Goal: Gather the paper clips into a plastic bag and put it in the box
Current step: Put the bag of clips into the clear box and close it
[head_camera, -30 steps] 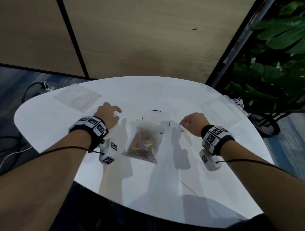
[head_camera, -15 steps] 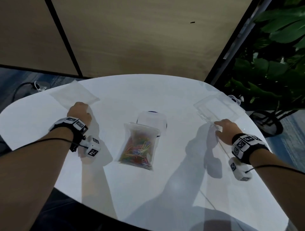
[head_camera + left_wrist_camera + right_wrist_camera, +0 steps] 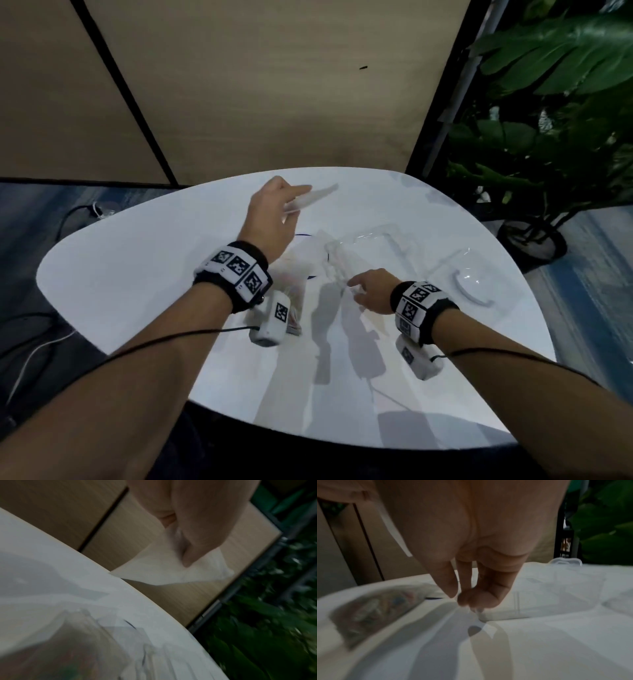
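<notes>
My left hand is raised above the table's far middle and pinches an empty clear plastic bag; in the left wrist view the thumb presses on the bag. A clear bag of coloured paper clips lies on the table, mostly hidden under my left wrist, and shows blurred in the right wrist view as the clip bag. My right hand pinches the near left corner of the clear plastic box, whose box corner sits under the fingertips.
The box's clear lid with a white handle lies to the right. The white round table ends close to a wooden wall behind. A potted plant stands at the right. Cables lie on the floor at left.
My left hand picked the empty bag up from the table's far left and carried it to the middle. My right hand took the box at the right edge and pulled it toward the clip bag.
</notes>
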Demonstrator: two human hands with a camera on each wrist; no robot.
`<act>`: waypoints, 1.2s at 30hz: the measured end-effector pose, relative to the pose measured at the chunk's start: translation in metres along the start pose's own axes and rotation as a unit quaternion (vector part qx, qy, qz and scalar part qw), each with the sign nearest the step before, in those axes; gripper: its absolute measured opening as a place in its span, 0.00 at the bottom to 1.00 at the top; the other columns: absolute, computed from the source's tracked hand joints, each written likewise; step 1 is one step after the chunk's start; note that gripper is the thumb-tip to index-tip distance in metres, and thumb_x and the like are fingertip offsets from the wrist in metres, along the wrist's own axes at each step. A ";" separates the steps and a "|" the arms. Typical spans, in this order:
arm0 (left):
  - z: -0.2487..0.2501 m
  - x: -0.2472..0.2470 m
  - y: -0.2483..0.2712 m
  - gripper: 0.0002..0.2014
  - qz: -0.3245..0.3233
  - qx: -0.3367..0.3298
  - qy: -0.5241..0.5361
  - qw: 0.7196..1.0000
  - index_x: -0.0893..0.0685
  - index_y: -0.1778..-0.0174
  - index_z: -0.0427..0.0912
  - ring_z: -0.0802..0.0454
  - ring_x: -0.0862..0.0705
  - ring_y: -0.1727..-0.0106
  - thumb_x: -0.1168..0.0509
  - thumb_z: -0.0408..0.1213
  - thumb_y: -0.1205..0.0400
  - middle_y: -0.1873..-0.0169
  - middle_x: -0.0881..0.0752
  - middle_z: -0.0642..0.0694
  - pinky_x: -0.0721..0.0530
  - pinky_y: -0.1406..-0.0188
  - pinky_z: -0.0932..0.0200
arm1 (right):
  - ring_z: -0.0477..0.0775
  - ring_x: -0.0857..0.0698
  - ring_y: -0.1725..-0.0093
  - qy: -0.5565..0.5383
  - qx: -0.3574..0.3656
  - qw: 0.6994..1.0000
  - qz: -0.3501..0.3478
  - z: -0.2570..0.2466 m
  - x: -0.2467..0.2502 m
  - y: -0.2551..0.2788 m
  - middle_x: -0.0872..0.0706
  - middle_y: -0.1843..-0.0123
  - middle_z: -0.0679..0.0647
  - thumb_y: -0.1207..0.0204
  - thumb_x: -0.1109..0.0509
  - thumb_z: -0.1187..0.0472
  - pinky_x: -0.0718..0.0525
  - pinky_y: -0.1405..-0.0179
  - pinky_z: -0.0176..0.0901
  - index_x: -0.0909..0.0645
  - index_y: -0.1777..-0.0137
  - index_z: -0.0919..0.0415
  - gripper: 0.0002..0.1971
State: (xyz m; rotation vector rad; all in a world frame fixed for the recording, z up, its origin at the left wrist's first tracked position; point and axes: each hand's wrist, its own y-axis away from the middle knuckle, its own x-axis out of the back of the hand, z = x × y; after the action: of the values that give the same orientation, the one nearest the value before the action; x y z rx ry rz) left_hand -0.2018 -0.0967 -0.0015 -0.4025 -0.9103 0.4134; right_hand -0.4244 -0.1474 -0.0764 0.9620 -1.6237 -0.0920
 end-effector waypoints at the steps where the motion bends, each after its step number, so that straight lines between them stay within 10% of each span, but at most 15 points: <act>1: 0.014 -0.011 0.007 0.19 -0.022 -0.008 0.009 1.000 0.11 0.38 0.39 0.59 0.25 0.58 0.36 0.21 0.22 0.58 0.23 0.46 0.29 0.53 0.80 | 0.58 0.12 0.46 -0.068 0.021 0.997 -0.020 -0.002 -0.002 0.008 0.18 0.30 0.59 0.17 0.37 0.59 0.13 0.43 0.49 0.26 0.23 0.55 0.22; 5: 0.039 -0.045 0.024 0.17 -0.096 0.023 0.048 0.994 0.14 0.37 0.38 0.57 0.23 0.51 0.41 0.23 0.18 0.52 0.25 0.46 0.21 0.45 0.67 | 0.55 0.10 0.57 -0.268 0.069 0.959 -0.064 0.013 0.014 0.037 0.12 0.41 0.60 0.24 0.40 0.75 0.10 0.56 0.43 0.13 0.42 0.64 0.18; 10: 0.038 -0.079 0.035 0.25 -0.190 0.005 0.028 0.981 0.23 0.23 0.50 0.50 0.34 0.17 0.46 0.25 0.14 0.20 0.28 0.49 0.40 0.15 0.54 | 0.53 0.12 0.62 -0.237 -0.035 0.954 0.179 0.092 0.045 0.052 0.12 0.66 0.52 0.27 0.38 0.74 0.13 0.58 0.43 0.13 0.67 0.55 0.17; 13: 0.034 -0.098 0.044 0.27 -0.301 -0.002 -0.013 0.954 0.33 0.18 0.58 0.54 0.42 0.13 0.52 0.29 0.11 0.16 0.35 0.53 0.52 0.14 0.58 | 0.60 0.18 0.36 -0.053 -0.151 0.951 0.266 0.150 0.047 0.047 0.16 0.40 0.55 0.25 0.29 0.54 0.21 0.38 0.47 0.15 0.46 0.46 0.09; 16: 0.027 -0.118 0.053 0.27 -0.384 0.006 -0.029 0.923 0.36 0.18 0.65 0.54 0.34 0.16 0.56 0.34 0.10 0.19 0.28 0.55 0.55 0.14 0.57 | 0.67 0.39 0.19 -0.014 -0.294 0.930 0.218 0.192 0.030 0.042 0.41 0.17 0.59 0.41 0.26 0.27 0.35 0.23 0.61 0.43 0.18 0.44 0.53; 22: 0.026 -0.138 0.047 0.26 -0.390 0.094 0.051 0.915 0.30 0.25 0.69 0.42 0.12 0.47 0.46 0.36 0.15 0.46 0.10 0.43 0.15 0.38 0.50 | 0.70 0.39 0.19 -0.060 -0.349 0.927 0.124 0.198 0.018 0.038 0.41 0.18 0.63 0.52 0.22 0.24 0.36 0.21 0.65 0.56 0.14 0.50 0.70; 29: 0.017 -0.153 0.039 0.31 -0.371 0.092 -0.045 0.923 0.27 0.25 0.57 0.47 0.21 0.34 0.46 0.22 0.19 0.36 0.20 0.48 0.24 0.33 0.55 | 0.74 0.39 0.20 -0.104 -0.391 0.911 0.085 0.198 0.015 0.038 0.46 0.18 0.63 0.79 0.28 0.20 0.31 0.26 0.71 0.63 0.16 0.45 0.86; 34: 0.017 -0.163 0.044 0.28 -0.432 -0.013 -0.206 0.878 0.36 0.16 0.55 0.46 0.37 0.18 0.42 0.40 0.15 0.18 0.36 0.48 0.40 0.20 0.49 | 0.72 0.35 0.22 -0.079 -0.427 0.898 0.078 0.194 0.015 0.045 0.42 0.21 0.64 0.66 0.26 0.19 0.30 0.25 0.65 0.54 0.17 0.49 0.76; 36: 0.020 -0.164 0.045 0.32 -0.442 -0.029 -0.251 0.861 0.46 0.13 0.54 0.44 0.42 0.16 0.43 0.44 0.14 0.15 0.42 0.47 0.43 0.18 0.47 | 0.70 0.29 0.26 -0.079 -0.446 0.888 0.079 0.199 0.010 0.043 0.34 0.25 0.64 0.78 0.31 0.15 0.26 0.30 0.64 0.45 0.21 0.50 0.78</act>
State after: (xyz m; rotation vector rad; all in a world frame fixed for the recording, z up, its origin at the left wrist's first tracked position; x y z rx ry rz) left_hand -0.3155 -0.1379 -0.1228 0.1145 -1.5060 -0.3866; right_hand -0.6159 -0.2108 -0.1072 0.1064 -1.5431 -0.7541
